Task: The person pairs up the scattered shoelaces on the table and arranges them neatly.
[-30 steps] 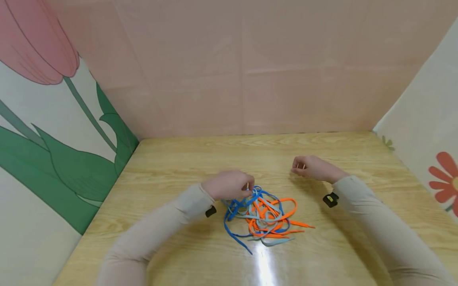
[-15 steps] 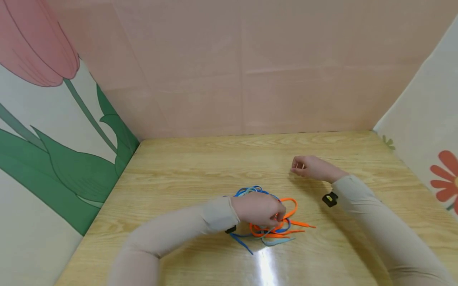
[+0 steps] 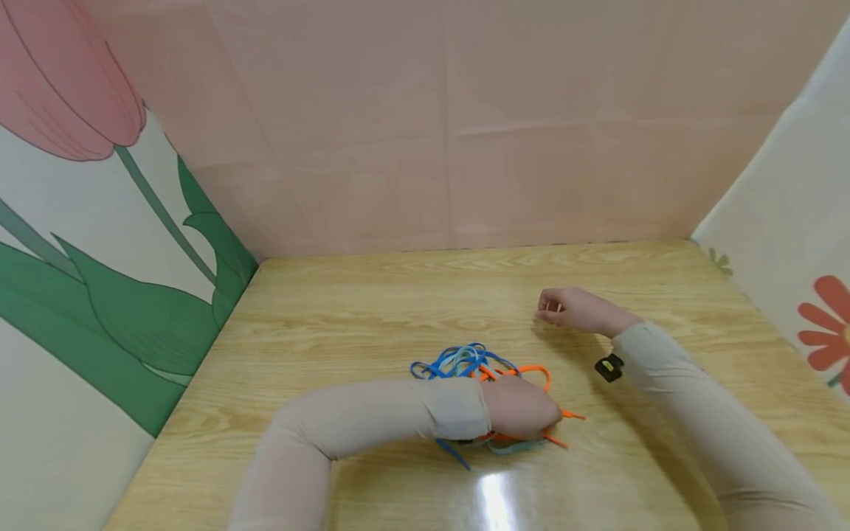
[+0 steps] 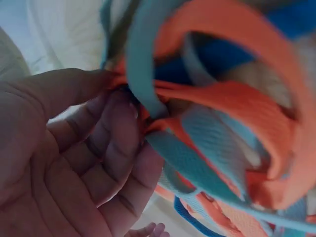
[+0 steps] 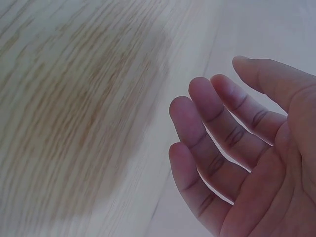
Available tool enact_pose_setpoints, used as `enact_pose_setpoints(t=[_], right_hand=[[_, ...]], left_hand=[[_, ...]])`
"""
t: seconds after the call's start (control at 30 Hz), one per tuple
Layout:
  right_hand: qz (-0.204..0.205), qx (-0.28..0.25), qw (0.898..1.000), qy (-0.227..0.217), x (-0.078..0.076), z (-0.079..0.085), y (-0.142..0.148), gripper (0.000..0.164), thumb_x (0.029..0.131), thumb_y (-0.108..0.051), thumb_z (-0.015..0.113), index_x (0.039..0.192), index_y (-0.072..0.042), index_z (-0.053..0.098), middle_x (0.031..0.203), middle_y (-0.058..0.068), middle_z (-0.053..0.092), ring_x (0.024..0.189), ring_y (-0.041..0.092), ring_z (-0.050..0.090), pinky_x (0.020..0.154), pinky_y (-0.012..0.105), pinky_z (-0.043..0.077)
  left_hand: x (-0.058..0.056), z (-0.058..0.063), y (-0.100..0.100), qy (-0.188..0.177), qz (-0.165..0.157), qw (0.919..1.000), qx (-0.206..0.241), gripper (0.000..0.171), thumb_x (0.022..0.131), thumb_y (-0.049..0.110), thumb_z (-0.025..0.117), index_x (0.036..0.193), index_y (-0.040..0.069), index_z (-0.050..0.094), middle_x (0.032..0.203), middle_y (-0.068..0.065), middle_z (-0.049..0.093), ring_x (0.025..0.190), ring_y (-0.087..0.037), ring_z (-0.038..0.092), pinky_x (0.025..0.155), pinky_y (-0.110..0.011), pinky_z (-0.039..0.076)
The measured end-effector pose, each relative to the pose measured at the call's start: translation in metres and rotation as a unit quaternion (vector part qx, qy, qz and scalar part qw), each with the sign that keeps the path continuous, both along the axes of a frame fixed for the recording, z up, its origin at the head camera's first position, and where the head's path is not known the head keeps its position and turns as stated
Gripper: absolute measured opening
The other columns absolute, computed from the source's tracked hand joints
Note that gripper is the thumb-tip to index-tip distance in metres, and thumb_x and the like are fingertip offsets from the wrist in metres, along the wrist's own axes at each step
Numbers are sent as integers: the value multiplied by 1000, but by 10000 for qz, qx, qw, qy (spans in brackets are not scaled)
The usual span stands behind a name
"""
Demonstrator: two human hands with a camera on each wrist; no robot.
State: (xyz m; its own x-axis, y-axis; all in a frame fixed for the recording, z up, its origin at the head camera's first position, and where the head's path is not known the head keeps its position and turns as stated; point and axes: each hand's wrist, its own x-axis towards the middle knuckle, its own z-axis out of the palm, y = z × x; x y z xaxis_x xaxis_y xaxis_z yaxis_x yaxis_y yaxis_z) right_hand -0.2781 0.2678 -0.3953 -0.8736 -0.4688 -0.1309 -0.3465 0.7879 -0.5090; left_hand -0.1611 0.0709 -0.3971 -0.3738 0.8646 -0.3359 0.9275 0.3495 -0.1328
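The table [image 3: 332, 317] supports the tangle of laces [image 3: 465, 361]. Beyond the tangle, to its right, the right hand [image 3: 579, 310] holds nothing, fingers loosely bent. Over the tangle's right side, the left hand [image 3: 519, 405] pinches orange lace [image 4: 227, 96]. Caution: pulling could tighten the tangle, because strands cross near the pinch.

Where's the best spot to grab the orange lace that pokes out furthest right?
Probably its loose end, coming from the person's right: it juts that way out of the tangle, while the left hand covers what lies to its left.
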Motion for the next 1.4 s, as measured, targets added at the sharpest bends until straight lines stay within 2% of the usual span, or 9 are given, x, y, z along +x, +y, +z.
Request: enact_pose_setpoints(t=[0.2,0.33,0.4,0.47,0.67,0.8,1.13,1.27,1.4], right_hand=[[-1,-72,9999,84,-1,-4,3,13,98,-19,58,95,-7,61,83,8,65,69,16,58,57,28,47],[81,-166,9995,265,-2,-6,5,12,97,-19,59,93,-8,61,82,7,65,68,14,57,58,27,47],[87,-161,9994,280,-1,-6,6,9,96,-17,59,93,-9,61,82,6,65,70,14,57,60,28,48],[114,-118,9995,287,-1,-7,7,3,94,-13,60,94,-10,61,85,5,66,73,14,58,64,29,49],[200,-14,9996,180,0,-7,6,7,95,-14,61,98,-8,62,88,5,66,75,14,57,66,30,48],[171,4,9998,114,0,-6,4,9,96,-17,60,96,-8,62,85,5,65,71,14,54,63,29,46],[155,146,9998,4,9,1,-2,16,99,-21,57,89,-8,59,74,2,57,62,12,48,55,26,42],[404,-140,9988,-255,31,20,-13,25,99,-32,55,84,-13,56,66,-2,52,55,8,42,51,25,38],[1379,-496,9875,-582,68,43,-32,23,96,-34,60,80,-18,60,63,-7,55,52,3,43,50,21,39]], left_hand=[[-10,24,-11,-1154,129,9915,589,14,96,24,58,83,24,58,76,15,55,65,-1,50,56,-16,38],[-26,61,-30,-2130,295,9630,1627,8,97,20,59,89,19,60,81,12,57,70,2,51,62,-10,41],[-32,80,-42,-2642,476,9356,2292,6,97,19,59,91,16,60,82,8,59,72,0,54,65,-11,44],[-37,97,-54,-3166,637,8987,2968,5,97,17,59,93,13,60,84,6,60,76,-4,57,70,-14,48],[-43,126,-82,-4343,793,7683,4635,5,97,5,56,100,2,57,89,-9,58,81,-20,58,75,-26,52],[-46,129,-94,-4622,736,7140,5207,5,97,-1,54,100,-5,55,87,-11,57,81,-23,57,77,-31,53],[-65,113,-113,-4558,1451,6541,5860,6,99,3,52,100,-1,57,90,-7,66,80,-17,64,85,-44,55],[-71,108,-119,-4482,1527,6486,5960,6,99,3,52,98,0,57,88,-4,65,79,-16,64,82,-38,56],[-74,104,-124,-4402,1629,6475,6003,6,99,4,53,97,1,57,87,-3,64,78,-16,64,80,-35,56]])
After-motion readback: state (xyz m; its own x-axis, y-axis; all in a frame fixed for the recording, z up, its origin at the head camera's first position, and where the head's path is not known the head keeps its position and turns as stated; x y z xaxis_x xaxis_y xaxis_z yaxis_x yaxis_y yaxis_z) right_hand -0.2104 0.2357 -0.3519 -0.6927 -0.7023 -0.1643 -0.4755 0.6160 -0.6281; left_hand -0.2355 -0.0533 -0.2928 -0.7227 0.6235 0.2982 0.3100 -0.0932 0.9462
